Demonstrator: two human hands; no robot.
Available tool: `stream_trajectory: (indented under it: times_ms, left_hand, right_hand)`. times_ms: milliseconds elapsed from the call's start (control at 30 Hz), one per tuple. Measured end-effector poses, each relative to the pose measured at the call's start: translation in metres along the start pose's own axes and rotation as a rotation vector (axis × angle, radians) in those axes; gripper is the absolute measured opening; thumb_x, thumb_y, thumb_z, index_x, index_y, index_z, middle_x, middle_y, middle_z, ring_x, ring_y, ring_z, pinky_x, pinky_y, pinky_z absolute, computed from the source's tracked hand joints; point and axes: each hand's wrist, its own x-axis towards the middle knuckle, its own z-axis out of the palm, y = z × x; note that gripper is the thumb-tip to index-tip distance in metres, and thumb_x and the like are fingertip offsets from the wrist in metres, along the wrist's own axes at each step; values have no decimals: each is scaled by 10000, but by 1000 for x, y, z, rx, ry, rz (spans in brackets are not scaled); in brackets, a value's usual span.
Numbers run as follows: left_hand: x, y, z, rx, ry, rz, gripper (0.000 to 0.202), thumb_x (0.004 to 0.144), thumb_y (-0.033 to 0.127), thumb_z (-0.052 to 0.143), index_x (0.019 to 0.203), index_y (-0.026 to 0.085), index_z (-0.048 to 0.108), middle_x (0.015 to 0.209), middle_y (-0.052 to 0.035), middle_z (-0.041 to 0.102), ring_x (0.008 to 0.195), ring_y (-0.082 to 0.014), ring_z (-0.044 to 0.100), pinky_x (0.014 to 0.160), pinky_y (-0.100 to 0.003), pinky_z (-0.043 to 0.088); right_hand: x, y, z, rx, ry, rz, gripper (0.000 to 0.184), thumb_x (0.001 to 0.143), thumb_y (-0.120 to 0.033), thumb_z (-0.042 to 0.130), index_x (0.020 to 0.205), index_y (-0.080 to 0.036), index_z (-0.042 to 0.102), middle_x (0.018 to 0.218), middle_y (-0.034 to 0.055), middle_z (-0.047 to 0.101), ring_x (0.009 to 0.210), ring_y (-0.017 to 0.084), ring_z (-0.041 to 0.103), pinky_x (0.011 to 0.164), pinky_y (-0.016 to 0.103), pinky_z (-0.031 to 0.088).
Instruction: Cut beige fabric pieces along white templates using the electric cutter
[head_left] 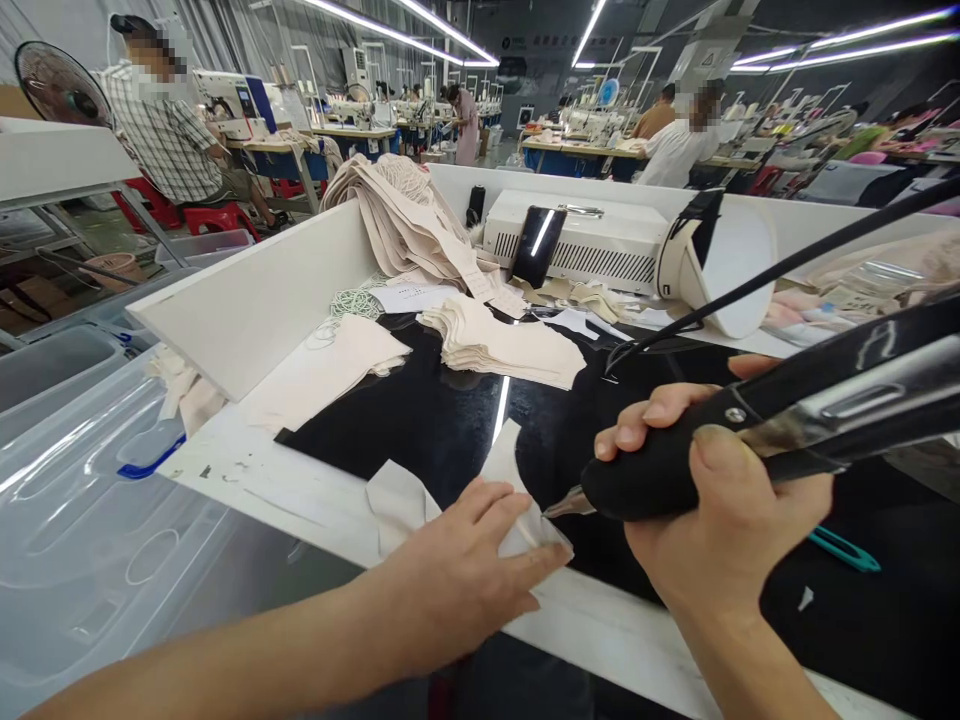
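A cream cut fabric piece (517,500) lies at the near edge of the glossy black work surface. My left hand (480,560) grips it, fingers over its top and near its right corner. In my right hand (712,500) is a black handheld tool (645,480) with a pointed metal tip, its fingers wrapped round the thick grip. That tip touches or nearly touches the fabric's right side, beside my left fingers. Left of my left hand, another cream fabric piece (401,505) overlaps the white table edge.
Stacks of cut fabric (510,345) lie farther back, with more fabric at the left (330,370). A phone (538,245) leans against a white vented box (577,235). A teal tool (844,550) lies right. Clear plastic bins (82,480) stand left. Several people work behind.
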Motion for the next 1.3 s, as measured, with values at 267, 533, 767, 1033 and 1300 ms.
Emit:
stream_trajectory:
  times_ms: [267, 533, 767, 1033, 1300]
  left_hand:
    - [12, -8, -2, 3, 77, 133, 236, 1223, 236, 592, 1221, 78, 766, 1164, -136, 790, 1158, -252, 756, 1129, -386, 658]
    - [8, -32, 3, -97, 11, 96, 210, 1214, 255, 632, 1307, 153, 791, 1216, -119, 794, 1133, -232, 767, 1097, -397, 664]
    - [4, -38, 0, -93, 4, 66, 239, 1194, 281, 681, 1381, 224, 818, 1315, -139, 763, 1189, -255, 750, 1148, -432, 631]
    - [3, -36, 6, -110, -10, 22, 257, 1193, 332, 681, 1375, 251, 844, 1373, -163, 728, 1229, -275, 729, 1112, -412, 654]
    - [4, -36, 10, -174, 46, -3, 314, 1219, 382, 614, 1357, 260, 868, 1366, -180, 695, 1316, -302, 707, 1117, -425, 666]
  right_hand:
    - [-4, 0, -3, 12, -7, -33, 479, 816, -279, 971, 1208, -276, 695, 810, -53, 708, 580, 184, 675, 481, 293, 624]
    - [-10, 2, -1, -5, 5, -45, 496, 840, -341, 992, 1237, -296, 699, 832, -55, 709, 588, 174, 671, 507, 308, 638]
    - [-9, 1, 1, 10, 12, -44, 459, 839, -305, 973, 1216, -292, 710, 825, -59, 715, 581, 175, 671, 503, 309, 629]
    - [0, 5, 7, 24, 32, -53, 328, 809, -249, 921, 1032, -276, 682, 817, -64, 714, 578, 166, 669, 526, 298, 599]
    - [0, 7, 10, 1, 45, -28, 459, 785, -235, 914, 1178, -276, 682, 781, -69, 725, 562, 179, 662, 500, 294, 604]
